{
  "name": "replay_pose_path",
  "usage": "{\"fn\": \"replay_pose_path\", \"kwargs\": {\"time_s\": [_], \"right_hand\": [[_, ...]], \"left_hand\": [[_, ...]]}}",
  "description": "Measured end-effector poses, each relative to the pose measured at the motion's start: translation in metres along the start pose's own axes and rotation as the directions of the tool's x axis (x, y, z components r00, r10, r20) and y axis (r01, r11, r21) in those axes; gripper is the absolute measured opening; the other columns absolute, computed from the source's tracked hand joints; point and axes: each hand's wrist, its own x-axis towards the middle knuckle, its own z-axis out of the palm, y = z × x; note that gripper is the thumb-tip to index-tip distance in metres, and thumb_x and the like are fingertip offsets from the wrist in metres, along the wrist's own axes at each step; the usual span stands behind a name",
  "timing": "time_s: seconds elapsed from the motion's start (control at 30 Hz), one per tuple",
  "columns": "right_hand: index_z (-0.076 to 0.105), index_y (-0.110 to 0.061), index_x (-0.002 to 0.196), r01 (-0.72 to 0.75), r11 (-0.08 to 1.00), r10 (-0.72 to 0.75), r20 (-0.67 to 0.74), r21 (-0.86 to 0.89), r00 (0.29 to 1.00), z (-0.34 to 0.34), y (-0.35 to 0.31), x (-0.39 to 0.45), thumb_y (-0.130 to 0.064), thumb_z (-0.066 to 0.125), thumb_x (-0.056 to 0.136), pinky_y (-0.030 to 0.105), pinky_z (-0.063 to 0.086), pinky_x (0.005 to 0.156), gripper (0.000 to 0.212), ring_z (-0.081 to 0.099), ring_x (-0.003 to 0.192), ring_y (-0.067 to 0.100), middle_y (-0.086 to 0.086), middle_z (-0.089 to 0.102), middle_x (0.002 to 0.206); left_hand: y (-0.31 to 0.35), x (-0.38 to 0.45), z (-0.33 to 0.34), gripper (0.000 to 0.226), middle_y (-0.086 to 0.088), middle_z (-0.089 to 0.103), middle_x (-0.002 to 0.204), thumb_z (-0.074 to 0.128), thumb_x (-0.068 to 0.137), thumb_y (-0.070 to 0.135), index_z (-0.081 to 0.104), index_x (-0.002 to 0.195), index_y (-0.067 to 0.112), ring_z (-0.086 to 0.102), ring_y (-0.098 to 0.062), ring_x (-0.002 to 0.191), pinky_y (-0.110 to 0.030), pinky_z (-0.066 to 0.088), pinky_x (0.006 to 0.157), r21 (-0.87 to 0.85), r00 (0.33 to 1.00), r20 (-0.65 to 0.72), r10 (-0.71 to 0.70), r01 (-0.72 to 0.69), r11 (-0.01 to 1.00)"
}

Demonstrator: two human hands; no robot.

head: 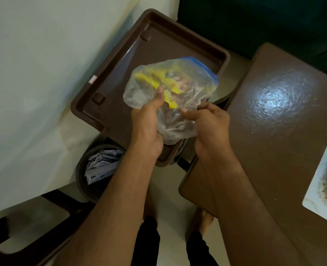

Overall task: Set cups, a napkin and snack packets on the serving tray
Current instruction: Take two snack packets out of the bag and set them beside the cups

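**Holding a zip bag of snack packets over the tray**

Gripping the clear zip bag (pixel 170 93) with both hands, the person keeps it raised above the brown serving tray (pixel 118 73), not resting on it. Left hand (pixel 147 123): thumb pressed up along the bag's front, fingers wrapped behind. Right hand (pixel 207 121): thumb and curled fingers pinching the crumpled lower edge. Both forearms reach forward, wrists close together. Yellow snack packets (pixel 158 77) show through the plastic; blue zip strip at the far side. Tray sits tilted between a white cloth-covered surface (pixel 34 83) and a dark brown table (pixel 274 112). Round bin (pixel 99 169) with white wrappers below the tray. Bare feet on pale floor.
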Motion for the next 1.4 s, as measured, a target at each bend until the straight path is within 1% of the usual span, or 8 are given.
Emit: {"fn": "replay_pose_path", "kwargs": {"time_s": [0.13,0.27,0.43,0.67,1.0,1.13,1.27,1.4], "right_hand": [[0.063,-0.009,0.078,0.041,0.998,-0.037,-0.069,0.052,0.997,-0.003,-0.003,0.006,0.021,0.07,0.076,0.045,0.067,0.073,0.031,0.077,0.093,0.037,0.01,0.075,0.084],[0.062,-0.01,0.116,0.011,0.999,-0.009,-0.057,0.047,0.998,-0.001,-0.008,0.007,0.013,0.073,0.067,0.057,0.063,0.087,0.055,0.075,0.104,0.034,0.013,0.074,0.115],[0.051,-0.016,0.132,0.021,1.0,-0.021,0.002,0.019,1.0,0.002,-0.01,0.001,-0.002,0.092,0.066,0.045,0.066,0.083,0.08,0.08,0.092,0.022,0.007,0.073,0.115],[0.053,-0.021,0.117,0.188,0.981,-0.185,-0.055,0.055,0.981,0.008,-0.011,-0.004,0.002,0.088,0.073,0.048,0.067,0.078,0.06,0.08,0.089,0.021,0.002,0.075,0.099],[0.058,0.001,0.128,0.493,0.868,-0.492,-0.033,0.06,0.87,0.007,-0.013,-0.014,0.014,0.074,0.083,0.049,0.064,0.087,0.05,0.068,0.114,0.044,0.034,0.06,0.129],[0.063,0.0,0.129,0.501,0.865,-0.501,-0.094,-0.029,0.86,0.003,-0.017,-0.012,0.005,0.079,0.085,0.049,0.062,0.096,0.046,0.067,0.12,0.032,0.022,0.065,0.131],[0.057,0.0,0.137,0.576,0.801,-0.585,-0.008,-0.164,0.811,-0.006,-0.016,-0.012,-0.005,0.082,0.087,0.024,0.059,0.094,0.056,0.067,0.12,0.013,0.012,0.064,0.134],[0.047,-0.002,0.148,0.58,0.776,-0.554,0.172,-0.247,0.815,-0.023,-0.009,-0.007,-0.003,0.081,0.086,0.045,0.057,0.105,0.071,0.059,0.134,0.02,0.01,0.056,0.145]], "left_hand": [[0.0,0.002,-0.01,0.037,-0.013,0.079,0.118,0.081,0.087,0.005,0.073,0.123,0.007,0.077,-0.03,0.109,-0.056,0.061,0.097,0.026,0.991,-0.044,0.125,-0.124,0.992],[0.001,0.0,-0.02,0.04,-0.008,0.081,0.112,0.082,0.08,-0.008,0.074,0.112,0.014,0.079,-0.025,0.104,-0.052,0.063,0.093,0.027,0.98,-0.057,0.193,-0.191,0.981],[0.003,-0.004,-0.021,0.051,-0.017,0.075,0.127,0.079,0.081,-0.011,0.067,0.127,0.007,0.074,-0.031,0.116,-0.059,0.058,0.101,0.033,0.971,0.016,0.237,-0.237,0.971],[0.012,-0.008,-0.015,0.047,-0.021,0.073,0.127,0.077,0.08,-0.014,0.068,0.119,0.011,0.074,-0.035,0.116,-0.062,0.057,0.1,0.01,0.951,0.062,0.303,-0.304,0.953],[0.015,-0.008,-0.026,0.055,-0.022,0.063,0.141,0.07,0.094,0.001,0.05,0.145,0.0,0.065,-0.037,0.13,-0.057,0.055,0.107,-0.086,0.878,0.087,0.471,-0.464,0.881],[0.015,-0.006,-0.033,0.031,-0.03,0.063,0.134,0.078,0.09,0.009,0.07,0.12,0.004,0.069,-0.037,0.12,-0.044,0.061,0.096,0.103,0.753,0.028,0.657,-0.656,0.748],[0.018,-0.002,-0.043,0.013,-0.03,0.046,0.139,0.086,0.086,0.018,0.078,0.095,0.017,0.05,-0.037,0.132,-0.036,0.054,0.106,0.52,0.475,0.108,0.873,-0.776,0.358],[0.02,-0.001,-0.051,0.017,-0.028,0.064,0.131,0.08,0.09,0.01,0.074,0.106,0.013,0.059,-0.038,0.132,-0.053,0.054,0.105,0.51,0.314,0.277,0.908,-0.849,0.138]]}}
